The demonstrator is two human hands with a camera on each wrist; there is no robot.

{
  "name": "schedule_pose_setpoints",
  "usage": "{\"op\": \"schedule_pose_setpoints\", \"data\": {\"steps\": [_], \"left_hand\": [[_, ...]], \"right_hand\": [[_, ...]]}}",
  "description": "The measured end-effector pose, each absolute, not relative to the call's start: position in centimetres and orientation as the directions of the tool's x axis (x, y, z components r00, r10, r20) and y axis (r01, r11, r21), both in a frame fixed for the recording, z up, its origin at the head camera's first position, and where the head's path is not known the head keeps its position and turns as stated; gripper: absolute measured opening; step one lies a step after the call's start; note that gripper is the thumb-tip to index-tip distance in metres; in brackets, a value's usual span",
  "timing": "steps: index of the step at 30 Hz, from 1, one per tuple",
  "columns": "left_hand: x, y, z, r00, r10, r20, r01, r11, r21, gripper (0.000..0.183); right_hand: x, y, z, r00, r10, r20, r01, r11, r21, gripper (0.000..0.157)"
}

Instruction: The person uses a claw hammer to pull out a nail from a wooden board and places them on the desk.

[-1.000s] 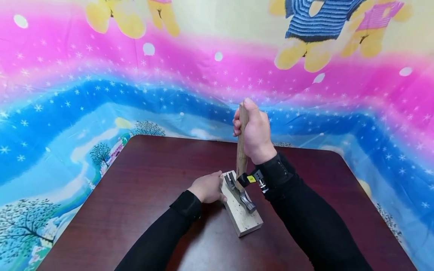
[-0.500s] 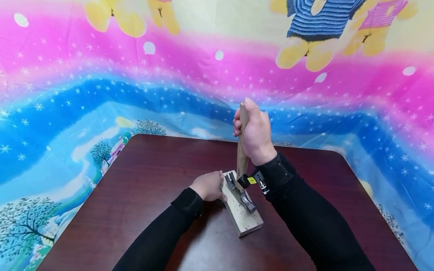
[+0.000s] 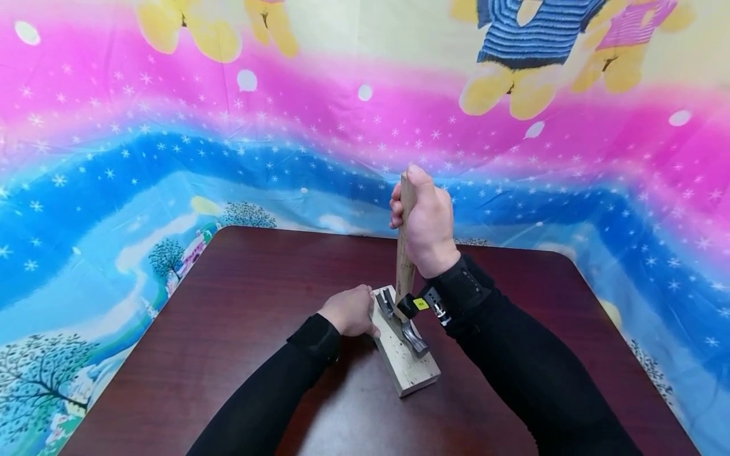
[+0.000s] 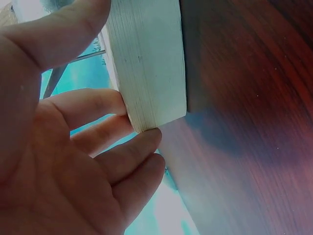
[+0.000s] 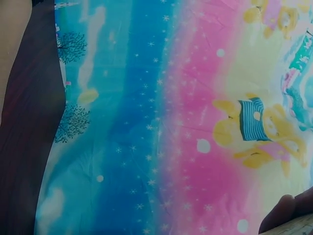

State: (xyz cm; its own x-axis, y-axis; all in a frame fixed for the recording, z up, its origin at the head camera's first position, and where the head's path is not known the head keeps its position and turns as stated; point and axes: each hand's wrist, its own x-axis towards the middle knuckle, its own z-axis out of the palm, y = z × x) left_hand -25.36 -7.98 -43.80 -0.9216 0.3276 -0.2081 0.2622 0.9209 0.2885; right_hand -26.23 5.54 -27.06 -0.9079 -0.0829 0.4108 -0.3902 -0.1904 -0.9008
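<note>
A pale wooden block (image 3: 419, 375) lies on the table, angled, its far end by my left hand (image 3: 349, 311). That hand holds the block's end; in the left wrist view its thumb and bent fingers lie against the wood (image 4: 146, 63). My right hand (image 3: 431, 221) grips the wooden handle of a claw hammer (image 3: 405, 266), thumb towards the top. The handle stands nearly upright and the metal head rests on the block's top face. A thin metal shank, seemingly a nail (image 4: 88, 56), shows beside the block, near a dark claw tip. The right wrist view shows only fingertips (image 5: 283, 210).
The dark reddish-brown table (image 3: 274, 272) has rounded far corners. A printed curtain (image 3: 319, 126) with bears and snowflakes hangs behind it and along both sides. A small camera (image 3: 412, 305) on the right wrist covers the lower part of the handle.
The whole head view has shifted very slightly. Both hands, the hammer and the block keep the same positions relative to one another.
</note>
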Motion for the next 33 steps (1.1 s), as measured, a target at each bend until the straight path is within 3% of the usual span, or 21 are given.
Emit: {"op": "schedule_pose_setpoints", "data": {"steps": [7,12,24,33], "left_hand": [[-24.9,-7.4,-44.2,-0.919,0.347,-0.189,0.276,0.906,0.321,0.038],[-25.0,-7.7,-44.1,-0.900,0.399,-0.179,0.343,0.898,0.277,0.040],[-25.0,-8.3,-44.5,-0.913,0.370,-0.172,0.290,0.885,0.365,0.041],[-24.4,-8.8,-44.3,-0.930,0.342,-0.137,0.273,0.889,0.367,0.038]], "right_hand": [[-25.0,6.5,-27.1,-0.918,-0.069,0.392,-0.369,-0.220,-0.903,0.044],[-21.9,8.5,-27.4,-0.865,-0.012,0.502,-0.467,-0.348,-0.813,0.039],[-18.3,9.1,-28.2,-0.806,-0.040,0.591,-0.529,-0.402,-0.748,0.037],[-16.7,11.7,-28.1,-0.775,-0.046,0.631,-0.503,-0.560,-0.659,0.038]]}}
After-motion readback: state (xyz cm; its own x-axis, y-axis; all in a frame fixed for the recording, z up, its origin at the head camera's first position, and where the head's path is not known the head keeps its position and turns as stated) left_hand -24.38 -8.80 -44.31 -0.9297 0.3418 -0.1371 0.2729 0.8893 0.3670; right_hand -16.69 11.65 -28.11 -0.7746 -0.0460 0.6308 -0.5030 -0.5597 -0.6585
